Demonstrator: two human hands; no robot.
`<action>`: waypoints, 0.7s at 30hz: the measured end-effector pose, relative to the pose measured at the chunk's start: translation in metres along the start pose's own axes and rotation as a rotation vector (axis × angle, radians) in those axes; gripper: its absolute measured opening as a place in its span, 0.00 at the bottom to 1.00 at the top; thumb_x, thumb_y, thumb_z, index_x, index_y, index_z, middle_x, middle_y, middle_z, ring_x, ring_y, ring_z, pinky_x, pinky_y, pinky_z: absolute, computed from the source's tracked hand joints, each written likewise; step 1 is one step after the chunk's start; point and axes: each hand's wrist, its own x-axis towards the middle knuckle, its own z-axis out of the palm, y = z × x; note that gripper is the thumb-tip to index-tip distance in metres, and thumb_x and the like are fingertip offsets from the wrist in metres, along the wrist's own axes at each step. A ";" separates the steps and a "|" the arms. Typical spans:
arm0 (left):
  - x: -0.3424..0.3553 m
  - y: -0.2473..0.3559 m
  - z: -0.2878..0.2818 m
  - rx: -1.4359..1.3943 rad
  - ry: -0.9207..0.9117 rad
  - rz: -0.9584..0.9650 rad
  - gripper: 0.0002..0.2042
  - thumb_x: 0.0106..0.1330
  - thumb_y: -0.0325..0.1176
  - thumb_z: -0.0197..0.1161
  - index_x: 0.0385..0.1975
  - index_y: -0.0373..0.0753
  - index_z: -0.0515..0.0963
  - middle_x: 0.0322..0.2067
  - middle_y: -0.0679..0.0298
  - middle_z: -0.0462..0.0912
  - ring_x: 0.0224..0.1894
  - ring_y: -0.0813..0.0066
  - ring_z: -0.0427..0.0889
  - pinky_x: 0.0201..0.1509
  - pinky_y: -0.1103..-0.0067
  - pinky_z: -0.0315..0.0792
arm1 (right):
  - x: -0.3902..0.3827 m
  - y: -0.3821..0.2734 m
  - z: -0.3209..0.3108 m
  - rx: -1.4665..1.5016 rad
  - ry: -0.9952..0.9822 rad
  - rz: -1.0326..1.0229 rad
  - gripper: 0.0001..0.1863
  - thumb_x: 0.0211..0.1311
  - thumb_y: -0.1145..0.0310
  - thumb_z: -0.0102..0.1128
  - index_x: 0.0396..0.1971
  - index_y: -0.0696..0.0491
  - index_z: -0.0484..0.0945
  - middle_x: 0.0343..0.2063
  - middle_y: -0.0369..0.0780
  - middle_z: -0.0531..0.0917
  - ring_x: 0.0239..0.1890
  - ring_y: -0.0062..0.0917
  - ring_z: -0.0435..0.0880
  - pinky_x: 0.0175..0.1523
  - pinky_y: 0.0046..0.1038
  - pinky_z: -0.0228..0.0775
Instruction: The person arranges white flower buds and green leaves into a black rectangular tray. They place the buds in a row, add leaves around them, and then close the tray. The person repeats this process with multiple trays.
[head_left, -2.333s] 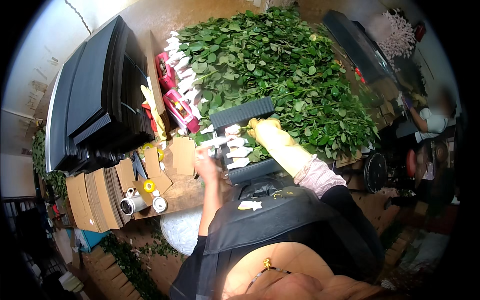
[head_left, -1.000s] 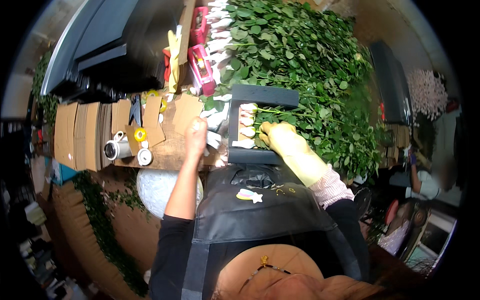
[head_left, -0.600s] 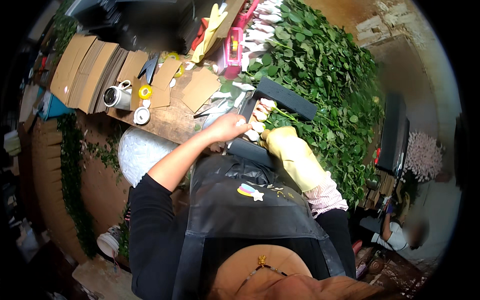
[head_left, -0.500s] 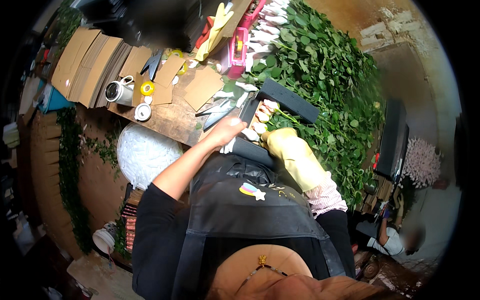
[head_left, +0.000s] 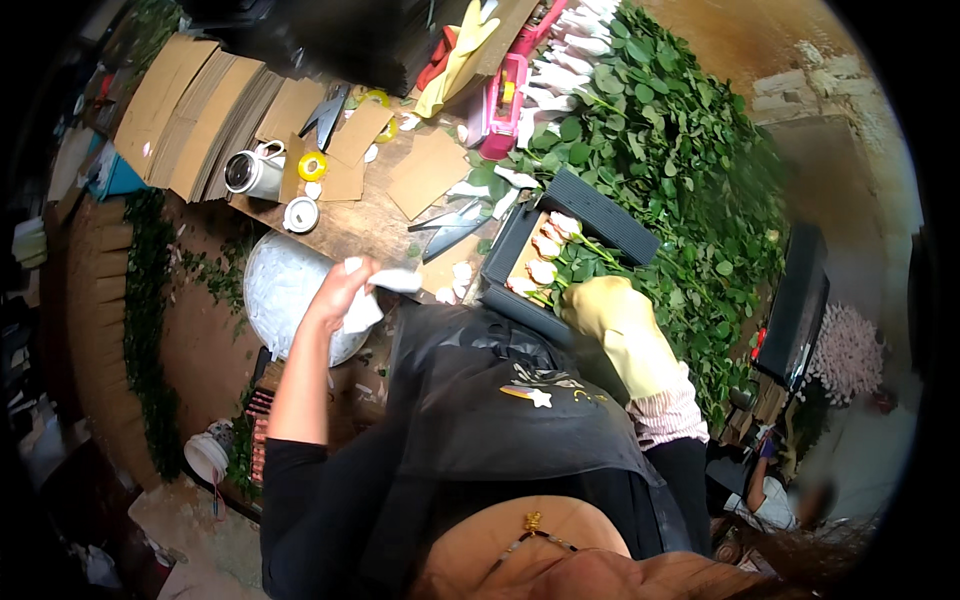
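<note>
Left hand [head_left: 340, 290] pinches a crumpled white paper [head_left: 378, 292] above the desk [head_left: 370, 215] edge. Right hand [head_left: 605, 315], in a yellow glove, closes around pale rose stems [head_left: 585, 262] in a black tray [head_left: 560, 245] just ahead; the stems run away rightward, blooms pointing left.

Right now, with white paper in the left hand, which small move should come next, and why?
Probably let the paper go: the left hand pinches white paper above the round white bin, away from the roses that the gloved right hand holds in the black tray.
</note>
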 end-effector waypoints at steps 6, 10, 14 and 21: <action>-0.024 -0.111 -0.067 1.697 0.526 -0.198 0.34 0.57 0.56 0.72 0.56 0.37 0.74 0.56 0.55 0.81 0.61 0.48 0.75 0.55 0.52 0.72 | 0.015 -0.010 0.010 -0.029 0.093 -0.178 0.15 0.71 0.55 0.55 0.43 0.51 0.82 0.34 0.49 0.88 0.41 0.46 0.88 0.49 0.44 0.78; 0.011 -0.027 0.061 0.794 0.379 0.662 0.11 0.63 0.37 0.62 0.35 0.37 0.83 0.33 0.52 0.83 0.41 0.48 0.82 0.50 0.60 0.73 | 0.013 -0.027 -0.004 -0.110 -0.050 -0.101 0.15 0.69 0.65 0.50 0.49 0.50 0.82 0.42 0.49 0.88 0.48 0.42 0.87 0.54 0.41 0.77; 0.044 0.032 0.160 0.519 -0.098 0.706 0.35 0.55 0.47 0.76 0.58 0.41 0.67 0.57 0.50 0.68 0.64 0.47 0.64 0.69 0.63 0.60 | 0.016 -0.039 -0.009 -0.128 -0.047 -0.086 0.13 0.68 0.63 0.52 0.47 0.48 0.83 0.41 0.47 0.88 0.46 0.44 0.87 0.52 0.40 0.79; 0.090 0.036 0.162 0.813 -0.440 0.641 0.53 0.44 0.49 0.83 0.66 0.35 0.56 0.63 0.44 0.59 0.69 0.45 0.60 0.74 0.65 0.58 | 0.003 -0.009 -0.002 0.197 0.229 -0.153 0.12 0.64 0.58 0.62 0.42 0.47 0.85 0.36 0.46 0.87 0.40 0.43 0.87 0.46 0.40 0.79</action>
